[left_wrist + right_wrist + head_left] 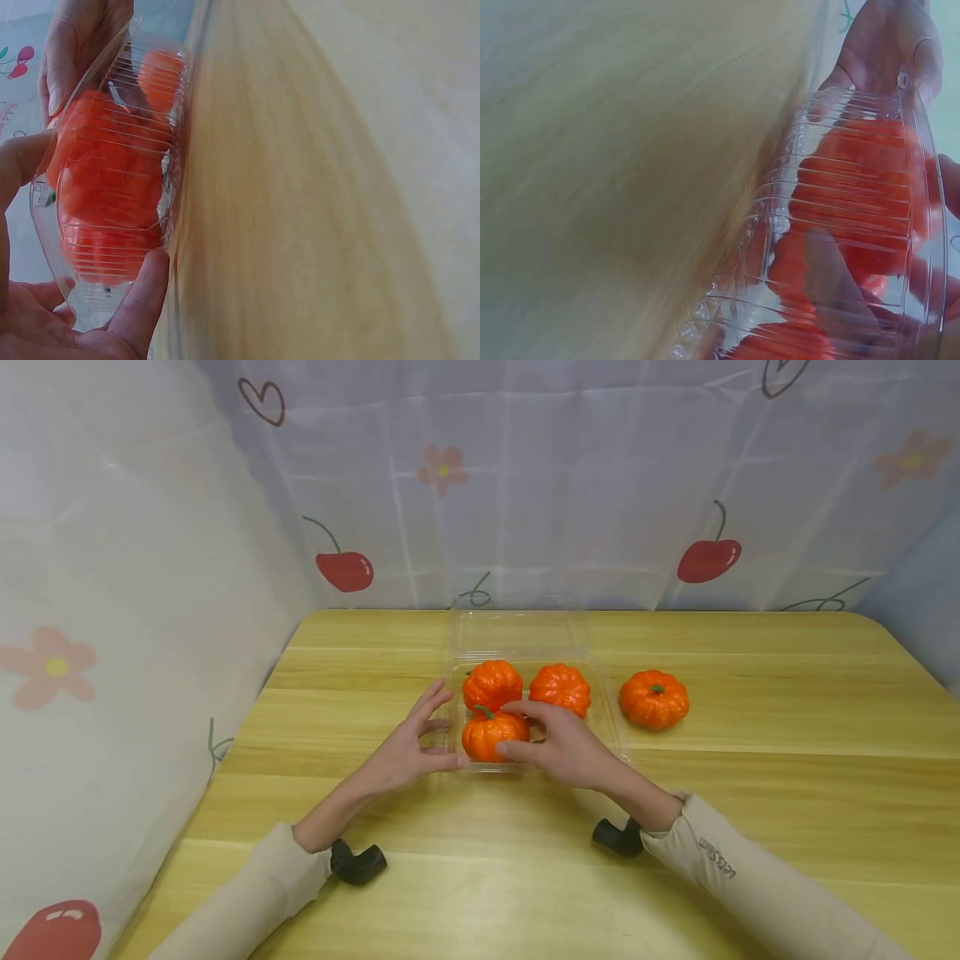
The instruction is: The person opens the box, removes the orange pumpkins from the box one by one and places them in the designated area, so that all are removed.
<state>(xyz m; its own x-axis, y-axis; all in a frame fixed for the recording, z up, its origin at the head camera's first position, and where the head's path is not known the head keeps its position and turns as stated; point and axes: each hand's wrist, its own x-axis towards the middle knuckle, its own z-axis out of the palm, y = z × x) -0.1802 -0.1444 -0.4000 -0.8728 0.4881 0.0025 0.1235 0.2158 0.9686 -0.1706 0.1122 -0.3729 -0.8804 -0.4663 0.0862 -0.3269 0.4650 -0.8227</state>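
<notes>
Orange and ridged, the front pumpkin point(487, 740) is held near the middle of the frame, within the lower left part of a box point(495, 767) of clear plastic. It is gripped from its right side by the right hand point(572, 747), with the thumb set on the front and a finger reaching over the top. The left hand point(408, 753) is spread at the box's left side, its thumb by the lower left corner, so the box seems to be steadied there. A rear-left pumpkin point(492, 683) and a rear-right pumpkin point(561, 687) are seated in the upper half of the box; a loose pumpkin point(654, 700) is set on the bench point(787, 735), right of centre. The lid point(517, 633) is folded back toward the top of the frame.

For good seating, the front pumpkin should be kept close to the left wall and felt to rest firmly before the grip is eased. The thin plastic should be braced only lightly, as it could buckle if squeezed. Fingers are best withdrawn straight upward, so that neither neighbour is nudged.
</notes>
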